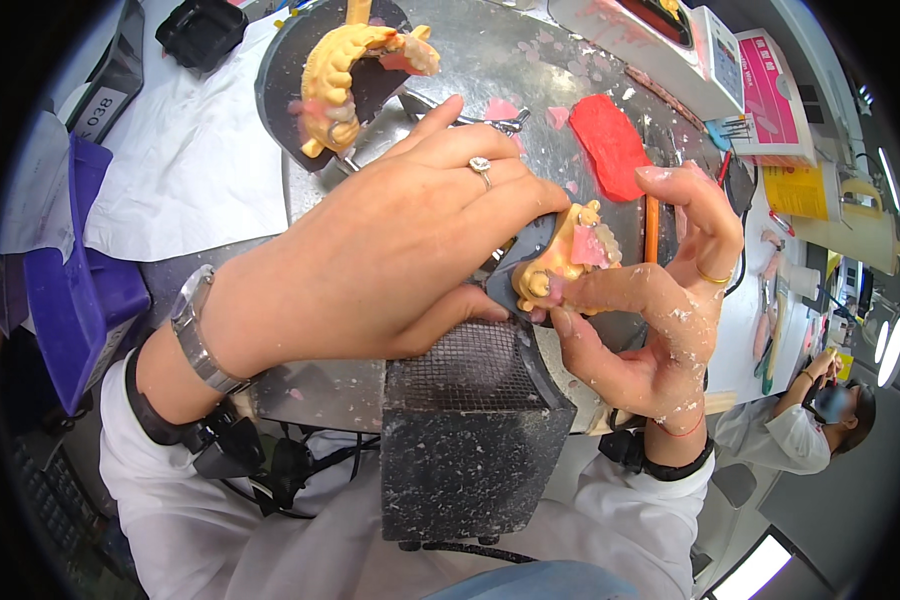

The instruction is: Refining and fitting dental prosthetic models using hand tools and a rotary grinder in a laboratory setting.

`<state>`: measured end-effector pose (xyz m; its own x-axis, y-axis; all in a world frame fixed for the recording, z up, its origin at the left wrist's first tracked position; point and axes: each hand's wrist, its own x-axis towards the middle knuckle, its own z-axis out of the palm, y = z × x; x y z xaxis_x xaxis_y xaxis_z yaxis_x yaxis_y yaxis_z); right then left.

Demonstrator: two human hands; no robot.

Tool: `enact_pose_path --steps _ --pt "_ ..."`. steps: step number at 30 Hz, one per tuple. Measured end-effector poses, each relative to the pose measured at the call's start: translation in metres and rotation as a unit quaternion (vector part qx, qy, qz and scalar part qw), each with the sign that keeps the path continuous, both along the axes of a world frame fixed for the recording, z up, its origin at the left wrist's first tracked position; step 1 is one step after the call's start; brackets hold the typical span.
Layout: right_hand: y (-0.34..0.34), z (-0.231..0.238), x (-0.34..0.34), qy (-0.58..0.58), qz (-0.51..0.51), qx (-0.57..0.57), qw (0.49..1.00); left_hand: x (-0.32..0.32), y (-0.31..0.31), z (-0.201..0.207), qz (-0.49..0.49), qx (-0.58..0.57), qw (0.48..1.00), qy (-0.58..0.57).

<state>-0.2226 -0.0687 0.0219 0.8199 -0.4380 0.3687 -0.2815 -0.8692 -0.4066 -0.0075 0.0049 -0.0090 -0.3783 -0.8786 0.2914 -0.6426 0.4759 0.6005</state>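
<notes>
A yellow dental cast [568, 250] on a dark base [510, 285] is between my hands. My left hand [400, 230], with a ring and a wristwatch, grips it from the left, fingers over its far side and thumb at its near side. Pink wax [590, 246] sits along the cast beside pale teeth. The index finger and thumb of my right hand [660, 320] pinch its near end, where a little pink wax shows; the other fingers are raised. White crumbs speckle this hand. A second yellow cast [322, 90], with pink wax and teeth, rests on a dark plate [278, 85] beyond my left hand.
A black mesh-topped box [465, 470] stands at the near table edge. Red wax sheet [608, 145], an orange-handled tool [652, 228] and pink scraps lie beyond the cast. White paper [190, 150] and a purple tray [85, 270] are left. A co-worker [805, 420] sits far right.
</notes>
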Motion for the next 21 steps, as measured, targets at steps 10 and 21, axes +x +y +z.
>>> enact_pose_path --steps 10,21 --pt "-0.001 -0.002 -0.001 0.000 0.004 -0.005 1.000 0.002 0.000 0.002 -0.002 0.001 1.000 0.002" --pt "-0.009 0.004 -0.045 0.032 -0.273 0.008 0.961 -0.006 0.007 0.035 0.041 -0.094 0.993 -0.060"
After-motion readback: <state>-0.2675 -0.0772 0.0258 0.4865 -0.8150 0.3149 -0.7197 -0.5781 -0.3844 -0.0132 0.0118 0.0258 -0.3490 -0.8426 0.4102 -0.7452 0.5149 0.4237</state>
